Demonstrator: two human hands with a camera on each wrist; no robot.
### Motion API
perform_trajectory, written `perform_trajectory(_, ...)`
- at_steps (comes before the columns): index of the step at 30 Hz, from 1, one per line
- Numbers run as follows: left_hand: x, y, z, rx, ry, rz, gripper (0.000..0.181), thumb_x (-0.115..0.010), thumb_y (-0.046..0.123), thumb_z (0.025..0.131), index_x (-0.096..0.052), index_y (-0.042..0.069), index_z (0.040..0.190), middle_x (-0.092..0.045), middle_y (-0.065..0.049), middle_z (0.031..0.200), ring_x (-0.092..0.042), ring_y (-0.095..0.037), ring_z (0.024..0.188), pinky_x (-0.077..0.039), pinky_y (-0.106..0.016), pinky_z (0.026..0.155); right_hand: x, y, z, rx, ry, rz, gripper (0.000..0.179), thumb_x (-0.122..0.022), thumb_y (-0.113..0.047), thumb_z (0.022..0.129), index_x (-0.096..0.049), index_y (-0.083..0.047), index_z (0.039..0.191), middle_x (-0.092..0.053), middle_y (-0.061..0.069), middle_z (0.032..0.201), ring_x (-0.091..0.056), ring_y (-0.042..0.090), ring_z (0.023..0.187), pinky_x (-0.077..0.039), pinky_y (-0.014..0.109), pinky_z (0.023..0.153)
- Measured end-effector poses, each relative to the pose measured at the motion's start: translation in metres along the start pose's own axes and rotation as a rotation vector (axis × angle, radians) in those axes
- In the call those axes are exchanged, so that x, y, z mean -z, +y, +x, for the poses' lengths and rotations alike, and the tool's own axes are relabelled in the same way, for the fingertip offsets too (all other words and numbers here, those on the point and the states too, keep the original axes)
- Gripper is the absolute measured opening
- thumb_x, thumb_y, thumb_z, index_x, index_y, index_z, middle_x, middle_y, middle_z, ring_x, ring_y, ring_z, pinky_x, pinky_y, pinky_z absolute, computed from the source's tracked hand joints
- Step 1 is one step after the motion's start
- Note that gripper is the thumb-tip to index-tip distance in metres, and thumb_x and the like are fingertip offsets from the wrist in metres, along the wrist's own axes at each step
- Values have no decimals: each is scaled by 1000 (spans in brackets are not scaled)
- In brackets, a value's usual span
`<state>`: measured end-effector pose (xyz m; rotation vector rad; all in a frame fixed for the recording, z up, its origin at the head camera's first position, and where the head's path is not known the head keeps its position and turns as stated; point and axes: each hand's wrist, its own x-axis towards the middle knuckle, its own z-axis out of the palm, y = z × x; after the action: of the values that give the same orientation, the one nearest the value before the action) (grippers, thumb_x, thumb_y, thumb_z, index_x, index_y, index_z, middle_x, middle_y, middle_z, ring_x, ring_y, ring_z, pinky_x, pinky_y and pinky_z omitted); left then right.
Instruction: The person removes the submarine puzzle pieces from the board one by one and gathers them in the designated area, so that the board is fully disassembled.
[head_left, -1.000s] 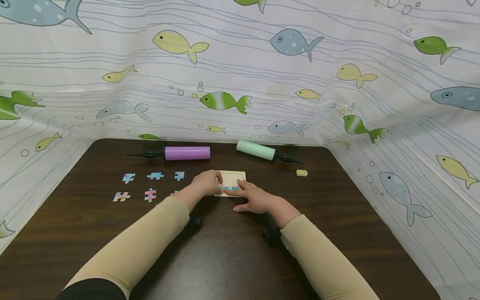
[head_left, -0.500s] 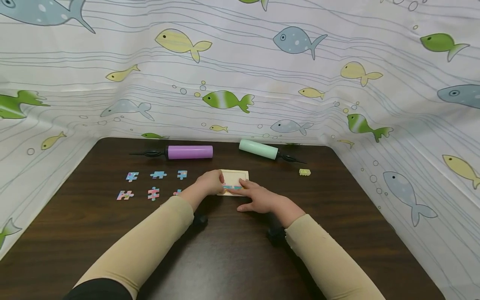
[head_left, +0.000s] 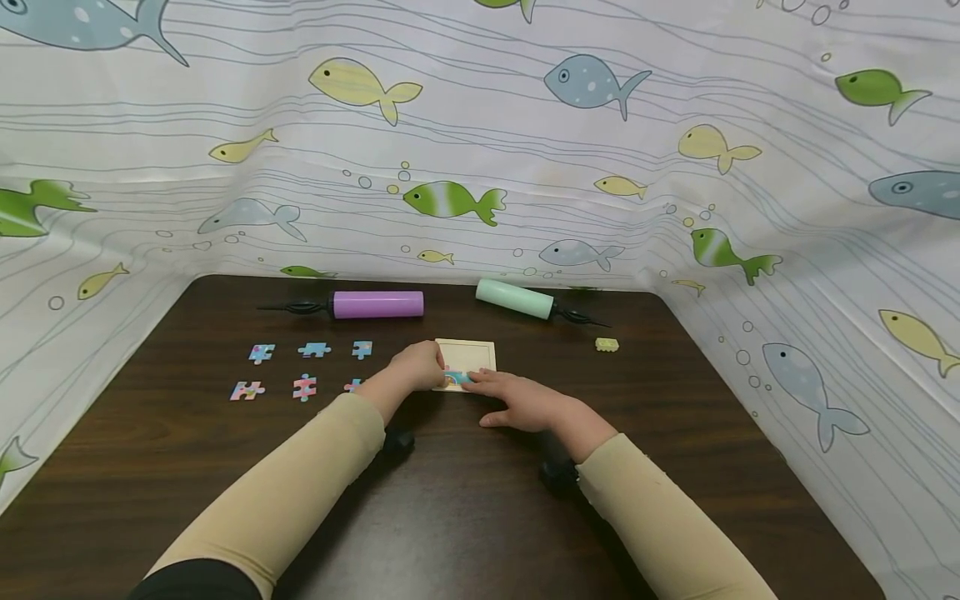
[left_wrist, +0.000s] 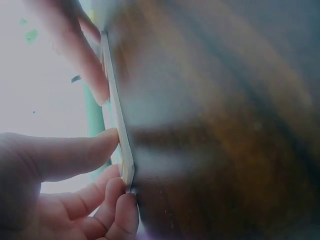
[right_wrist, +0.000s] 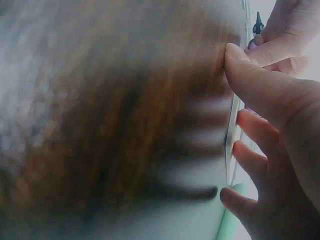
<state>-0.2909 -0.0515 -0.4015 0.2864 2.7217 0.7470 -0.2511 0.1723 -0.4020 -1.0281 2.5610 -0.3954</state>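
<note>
Tray (head_left: 471, 354) is lying flat on the desk (head_left: 480, 517). The left hand (head_left: 417, 365) is pinching its near left corner with bent fingers. The right hand (head_left: 519, 402) is holding its fingers nearly straight over the right side, gripping nothing. Puzzle pieces (head_left: 304, 387) are lying to the left.

Around the tray (head_left: 471, 357) on the table (head_left: 457, 508) we see the left hand (head_left: 417, 365) at nine o'clock, loose pieces (head_left: 304, 387) beyond it, the right hand (head_left: 527, 403) at four, a block (head_left: 607, 344) at three, one pump (head_left: 378, 305) at ten, another pump (head_left: 514, 299) at one; inside, fitted pieces (head_left: 456, 379) toward six.
</note>
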Motion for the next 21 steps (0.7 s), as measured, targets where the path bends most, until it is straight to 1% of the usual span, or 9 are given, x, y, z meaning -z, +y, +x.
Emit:
perform_trajectory(6, 1, 0, -2, -12, 1, 1, 18, -75, 15, 83, -60, 9, 91, -60, -5, 86, -54, -23, 77, -43, -38, 71, -2, -14, 0, -27, 2, -140, 68, -62, -38, 97, -33, -16, 155, -24, 7, 161, -18, 26, 147, -21, 46, 114)
perform_trajectory(8, 1, 0, -2, -16, 2, -4, 18, -75, 15, 83, -60, 9, 91, -59, -5, 86, -54, -23, 77, -43, -38, 70, -3, -20, 0, -45, 3, -170, 70, -62, -41, 97, -33, -14, 155, -23, 9, 161, -18, 28, 147, -22, 46, 114)
perform_trajectory(13, 1, -1, -2, -24, 8, -16, 18, -75, 14, 82, -60, 9, 91, -59, -5, 86, -53, -23, 77, -42, -38, 70, -5, -29, -1, -86, -10, -150, 75, -62, -43, 96, -28, -13, 156, -18, 10, 162, -14, 29, 148, -22, 47, 114)
perform_trajectory(17, 0, -2, -2, -29, 12, -26, 19, -75, 14, 82, -60, 9, 91, -59, -5, 86, -53, -24, 77, -42, -38, 70, -7, -30, -2, -92, -16, -135, 77, -61, -43, 97, -24, -14, 157, -15, 10, 163, -12, 30, 148, -22, 46, 114)
perform_trajectory(21, 0, -4, -2, -40, 23, -46, 20, -75, 12, 80, -59, 8, 91, -58, -6, 86, -53, -24, 77, -42, -37, 69, -8, -28, -1, -98, -14, -132, 77, -60, -44, 97, -24, -15, 158, -15, 9, 163, -11, 30, 148, -21, 45, 114)
